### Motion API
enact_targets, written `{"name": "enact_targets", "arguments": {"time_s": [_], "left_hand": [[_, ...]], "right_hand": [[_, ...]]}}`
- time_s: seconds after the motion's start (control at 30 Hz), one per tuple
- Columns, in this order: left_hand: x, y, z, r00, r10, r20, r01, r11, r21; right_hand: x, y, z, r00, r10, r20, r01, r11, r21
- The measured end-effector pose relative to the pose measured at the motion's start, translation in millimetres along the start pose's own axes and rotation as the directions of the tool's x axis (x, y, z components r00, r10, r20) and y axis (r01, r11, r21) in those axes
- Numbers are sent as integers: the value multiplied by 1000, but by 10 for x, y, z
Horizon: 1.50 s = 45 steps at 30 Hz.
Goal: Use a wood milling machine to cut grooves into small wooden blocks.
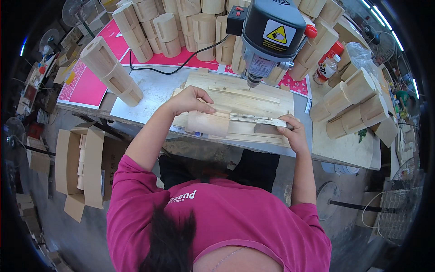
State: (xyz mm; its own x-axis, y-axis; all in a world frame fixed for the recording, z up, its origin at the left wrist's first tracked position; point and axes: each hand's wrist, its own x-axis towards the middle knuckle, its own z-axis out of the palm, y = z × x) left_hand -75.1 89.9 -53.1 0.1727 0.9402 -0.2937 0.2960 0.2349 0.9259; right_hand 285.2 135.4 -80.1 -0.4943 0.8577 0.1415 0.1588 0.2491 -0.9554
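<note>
A pale wooden cylinder lies on its side at the near edge of a wooden board jig. My left hand is closed at its far upper edge, with thumb and forefinger bent toward each other. From the cylinder's right end a flat metal bar runs to the right. My right hand grips the bar's right end between thumb and fingers. Just beyond my hands stands a dark bench drill press, its chuck hanging above the jig. Whether the bar enters the cylinder is hard to see.
Many stacked wooden cylinders line the table's back. One stack stands at left, others at right. A black cable crosses behind the jig. A bottle is at back right. An open carton sits low at left.
</note>
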Motion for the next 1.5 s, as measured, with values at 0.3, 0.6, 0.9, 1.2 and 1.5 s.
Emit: {"name": "enact_targets", "arguments": {"time_s": [0.3, 0.6, 0.9, 1.2, 1.5], "left_hand": [[37, -208, 600, 899, 237, -368, -327, 923, -204], [-465, -474, 1091, 538, 684, -493, -343, 712, 613], [-142, -505, 1153, 623, 647, -439, -163, 657, 736], [329, -516, 836, 610, 661, -437, -214, 669, 712], [346, -606, 596, 708, 547, -446, -307, 807, 504]], "right_hand": [[57, -74, 23, 998, 57, 35, -57, 998, 15], [-215, 207, 117, 944, -249, -218, 76, 803, -591], [-7, 336, 74, 957, 39, -287, -138, 932, -334], [438, 404, 41, 943, 69, -326, -168, 943, -287], [480, 129, 225, 937, 156, -313, -249, 925, -285]]}}
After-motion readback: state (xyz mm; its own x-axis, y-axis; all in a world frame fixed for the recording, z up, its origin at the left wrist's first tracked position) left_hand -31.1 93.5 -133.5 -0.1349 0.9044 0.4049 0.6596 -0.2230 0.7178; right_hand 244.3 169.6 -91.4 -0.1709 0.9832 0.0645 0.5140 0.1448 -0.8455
